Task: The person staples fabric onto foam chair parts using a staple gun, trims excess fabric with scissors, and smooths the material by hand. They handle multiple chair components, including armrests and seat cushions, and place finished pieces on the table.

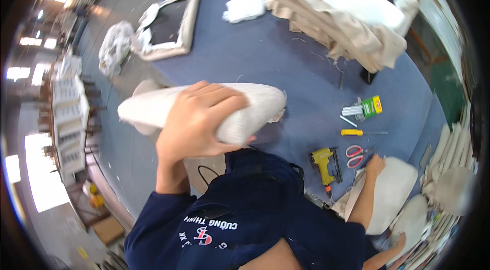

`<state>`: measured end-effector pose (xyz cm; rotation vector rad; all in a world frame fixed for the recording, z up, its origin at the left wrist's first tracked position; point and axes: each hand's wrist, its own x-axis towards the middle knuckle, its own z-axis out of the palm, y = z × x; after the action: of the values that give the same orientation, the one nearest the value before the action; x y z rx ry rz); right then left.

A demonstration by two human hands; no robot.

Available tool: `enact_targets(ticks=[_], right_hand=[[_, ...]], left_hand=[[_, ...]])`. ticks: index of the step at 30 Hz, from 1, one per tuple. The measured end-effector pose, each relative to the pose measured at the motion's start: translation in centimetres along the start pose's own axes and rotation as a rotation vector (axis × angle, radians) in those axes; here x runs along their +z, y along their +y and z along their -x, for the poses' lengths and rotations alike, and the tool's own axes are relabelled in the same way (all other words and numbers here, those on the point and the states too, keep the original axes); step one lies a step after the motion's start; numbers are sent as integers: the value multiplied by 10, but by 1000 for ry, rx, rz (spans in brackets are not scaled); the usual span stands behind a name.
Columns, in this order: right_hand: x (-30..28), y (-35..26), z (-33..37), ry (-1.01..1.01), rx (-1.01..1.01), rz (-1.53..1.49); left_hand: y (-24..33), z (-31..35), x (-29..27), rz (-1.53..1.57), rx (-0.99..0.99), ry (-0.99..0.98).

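A pale cream upholstered seat pad [260,109] is raised over the near left part of the blue-covered table, tilted edge-on. My left hand [204,117] is wrapped round it, thumb on the near side and fingers over the top. Far to the right, my right hand [376,164] grips the upper edge of another cream pad [395,188]; its fingertips are partly hidden. Red-handled scissors [354,157] lie just left of that hand. Beside them is a yellow staple gun [322,163] with an orange hose fitting.
A yellow-handled screwdriver [352,132] and a green-yellow box of staples [371,107] lie on the blue table [224,61]. Bunched beige fabric [337,25] covers the far right. A padded frame [189,25] sits far left. Another person's hand [400,242] shows at lower right.
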<state>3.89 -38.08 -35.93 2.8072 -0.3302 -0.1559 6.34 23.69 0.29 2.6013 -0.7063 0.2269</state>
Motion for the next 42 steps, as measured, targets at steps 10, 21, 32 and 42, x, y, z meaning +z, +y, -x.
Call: enact_targets(ticks=[10, 21, 32, 42], right_hand=[[-14, -26, 6, -168, 21, 282], [-17, -33, 16, -206, -41, 275], [-317, -196, 69, -254, -307, -2074], [-403, -223, 92, -296, -593, -2050]], left_hand=[[10, -2, 11, 0, -5, -29], [7, 2, 5, 27, -39, 14], [24, -22, 28, -19, 26, -66], [29, -20, 27, 32, 64, -29]])
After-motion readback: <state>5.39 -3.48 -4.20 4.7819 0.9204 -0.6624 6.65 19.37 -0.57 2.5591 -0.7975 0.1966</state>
